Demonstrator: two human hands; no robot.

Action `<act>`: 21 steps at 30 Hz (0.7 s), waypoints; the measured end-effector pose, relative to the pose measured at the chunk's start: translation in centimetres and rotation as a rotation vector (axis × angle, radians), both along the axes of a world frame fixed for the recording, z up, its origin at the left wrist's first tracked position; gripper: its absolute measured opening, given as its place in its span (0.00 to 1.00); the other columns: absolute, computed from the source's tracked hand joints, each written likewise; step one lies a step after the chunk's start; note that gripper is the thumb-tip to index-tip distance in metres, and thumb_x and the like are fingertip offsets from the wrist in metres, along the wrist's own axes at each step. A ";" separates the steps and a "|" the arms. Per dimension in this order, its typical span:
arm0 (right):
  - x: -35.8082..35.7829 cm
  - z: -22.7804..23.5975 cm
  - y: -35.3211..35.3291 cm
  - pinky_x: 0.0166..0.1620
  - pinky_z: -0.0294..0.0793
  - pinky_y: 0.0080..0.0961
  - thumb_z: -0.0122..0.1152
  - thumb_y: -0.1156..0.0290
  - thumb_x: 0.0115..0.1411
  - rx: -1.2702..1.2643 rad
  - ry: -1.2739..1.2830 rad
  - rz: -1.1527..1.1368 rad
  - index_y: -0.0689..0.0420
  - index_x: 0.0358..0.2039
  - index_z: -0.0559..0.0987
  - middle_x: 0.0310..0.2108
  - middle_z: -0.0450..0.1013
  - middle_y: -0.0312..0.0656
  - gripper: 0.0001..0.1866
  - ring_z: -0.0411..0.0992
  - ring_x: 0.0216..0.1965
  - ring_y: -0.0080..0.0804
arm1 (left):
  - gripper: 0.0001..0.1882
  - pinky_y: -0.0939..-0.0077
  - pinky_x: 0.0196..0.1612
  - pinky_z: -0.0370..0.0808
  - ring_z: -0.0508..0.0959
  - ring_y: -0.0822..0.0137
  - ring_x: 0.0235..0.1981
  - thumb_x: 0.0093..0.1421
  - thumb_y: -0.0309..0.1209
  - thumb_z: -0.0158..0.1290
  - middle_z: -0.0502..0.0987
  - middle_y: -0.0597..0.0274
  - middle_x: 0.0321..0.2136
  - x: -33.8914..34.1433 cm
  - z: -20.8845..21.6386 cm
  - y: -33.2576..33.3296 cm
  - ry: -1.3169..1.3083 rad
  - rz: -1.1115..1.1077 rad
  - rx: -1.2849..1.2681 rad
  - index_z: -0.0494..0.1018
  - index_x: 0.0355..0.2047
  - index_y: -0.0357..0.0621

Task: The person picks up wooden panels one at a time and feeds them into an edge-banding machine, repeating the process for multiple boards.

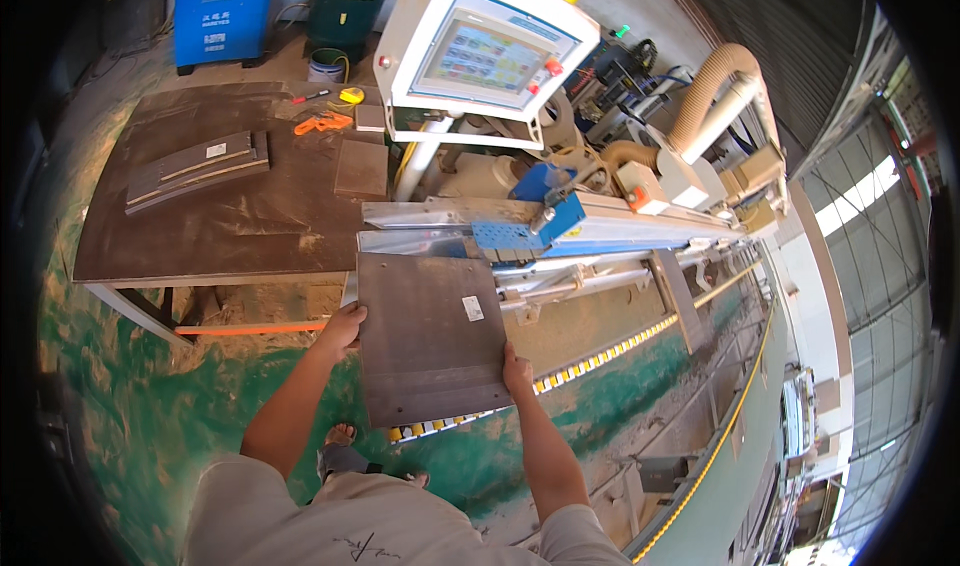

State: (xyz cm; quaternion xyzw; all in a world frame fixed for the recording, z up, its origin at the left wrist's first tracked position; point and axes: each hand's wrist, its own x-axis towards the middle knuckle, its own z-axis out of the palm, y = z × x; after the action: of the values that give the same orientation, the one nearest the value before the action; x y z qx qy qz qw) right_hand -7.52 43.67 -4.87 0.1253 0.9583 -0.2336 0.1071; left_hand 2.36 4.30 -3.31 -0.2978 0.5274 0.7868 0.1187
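Observation:
Between my two hands is a dark brown, nearly square board [425, 336] with a small white label [472, 309] and small holes near its corners. My left hand [345, 327] grips its left edge, and my right hand [517, 371] is closed on the right edge. The board's far edge lies at the near end of a long machine, by a blue perforated plate [508, 237] and a metal rail [415, 244]. Whether the board rests on the rail or is only held above it, I cannot tell.
On the brown table [220, 246] at left lie stacked narrow boards [200, 174], an orange tool [322, 123], a yellow tape measure [351, 96] and a brown block [361, 169]. A control screen [490, 51] stands beyond. A yellow-toothed conveyor strip [600, 356] runs along the machine; another board [676, 296] lies farther along.

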 end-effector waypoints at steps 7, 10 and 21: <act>-12.6 -5.4 3.3 0.50 0.69 0.52 0.27 0.36 0.68 0.110 0.044 0.262 0.71 0.37 0.80 0.41 0.74 0.69 0.46 0.72 0.47 0.66 | 0.23 0.68 0.37 0.77 0.78 0.69 0.34 0.68 0.41 0.50 0.78 0.63 0.39 -7.4 -7.4 2.0 0.119 0.204 0.101 0.69 0.56 0.40; -14.3 -4.1 1.4 0.51 0.69 0.53 0.27 0.37 0.68 -0.088 0.043 0.193 0.71 0.36 0.81 0.39 0.74 0.69 0.46 0.71 0.47 0.67 | 0.22 0.70 0.32 0.77 0.78 0.68 0.31 0.67 0.42 0.51 0.78 0.62 0.35 -8.7 -5.4 3.1 0.010 0.265 -0.041 0.72 0.52 0.36; -19.9 -3.7 7.5 0.42 0.72 0.55 0.28 0.48 0.72 -0.040 0.115 0.346 0.67 0.26 0.80 0.31 0.76 0.64 0.39 0.74 0.37 0.65 | 0.26 0.67 0.22 0.71 0.76 0.66 0.24 0.64 0.47 0.53 0.78 0.58 0.30 -14.1 -9.1 9.8 -0.091 0.372 -0.537 0.77 0.45 0.32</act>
State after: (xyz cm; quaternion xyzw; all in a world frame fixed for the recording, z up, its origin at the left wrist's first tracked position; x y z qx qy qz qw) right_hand -27.42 51.21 -8.54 -0.0571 0.9652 -0.2374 0.0933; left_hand -11.75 14.13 -12.43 -0.4445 0.6468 0.6137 -0.0865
